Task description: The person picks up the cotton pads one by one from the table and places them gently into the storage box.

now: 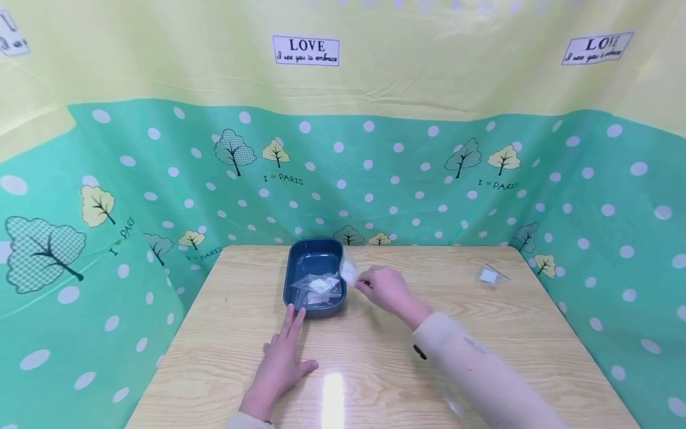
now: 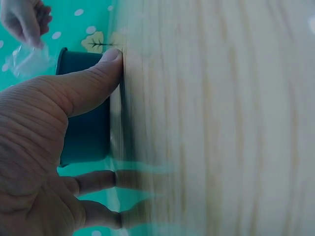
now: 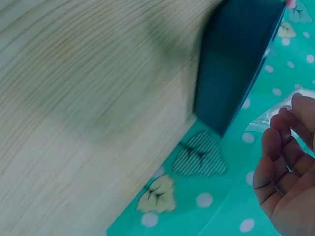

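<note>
A dark blue rectangular bin (image 1: 315, 262) stands near the back of the table, with several small clear plastic bags (image 1: 320, 285) lying inside it. At the bin's near edge my left hand (image 1: 281, 362) rests its extended fingertips, the thumb held apart; the left wrist view shows this hand (image 2: 34, 128) beside the bin's side wall. My right hand (image 1: 387, 291) pinches another clear plastic bag (image 1: 348, 270) at the bin's right rim. In the right wrist view, curled fingers (image 3: 270, 147) partly hide that bag (image 3: 278, 114). What the bags contain is too small to tell.
A small clear bag with a white patch (image 1: 488, 276) lies at the back right of the wooden table (image 1: 225, 333). Another clear piece of plastic (image 1: 453, 406) lies beside the right forearm. A green dotted curtain (image 1: 396, 179) encloses the back and sides.
</note>
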